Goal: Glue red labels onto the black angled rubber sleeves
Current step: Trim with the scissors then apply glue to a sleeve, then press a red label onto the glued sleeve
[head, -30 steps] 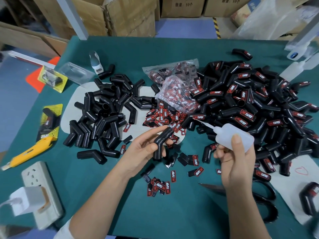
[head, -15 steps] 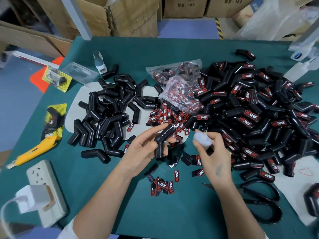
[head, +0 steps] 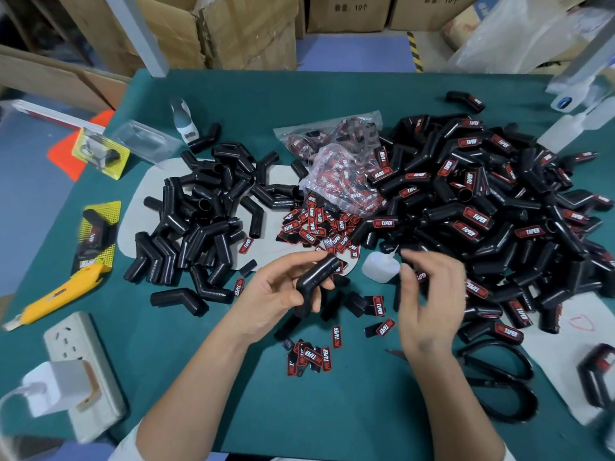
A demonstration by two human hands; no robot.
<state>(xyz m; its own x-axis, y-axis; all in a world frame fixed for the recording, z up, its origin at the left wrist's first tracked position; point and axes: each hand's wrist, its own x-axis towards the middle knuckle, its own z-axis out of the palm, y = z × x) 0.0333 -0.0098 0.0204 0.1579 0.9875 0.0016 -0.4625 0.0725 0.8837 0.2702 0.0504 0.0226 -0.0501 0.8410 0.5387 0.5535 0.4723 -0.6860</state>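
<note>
My left hand (head: 276, 294) grips a bare black angled sleeve (head: 316, 277) above the table's middle. My right hand (head: 429, 304) hovers blurred just to the right, fingers loosely curled, with nothing plainly in it. The small white glue bottle (head: 379, 267) lies on the table between the hands, nozzle pointing up-right. Loose red labels (head: 312, 227) are heaped behind it and more labels (head: 311, 356) lie in front. A pile of unlabelled sleeves (head: 199, 221) sits at the left. A big heap of labelled sleeves (head: 482, 207) fills the right.
A clear bag of labels (head: 339, 168) lies at the centre back. Black scissors (head: 499, 384) lie by my right wrist. At the left are a yellow utility knife (head: 56, 294) and a power strip with a charger (head: 76, 371). Cardboard boxes (head: 233, 31) stand behind the table.
My right hand has put the glue bottle down between the hands and let it go. It has drawn slightly right. My left hand still holds the same sleeve.
</note>
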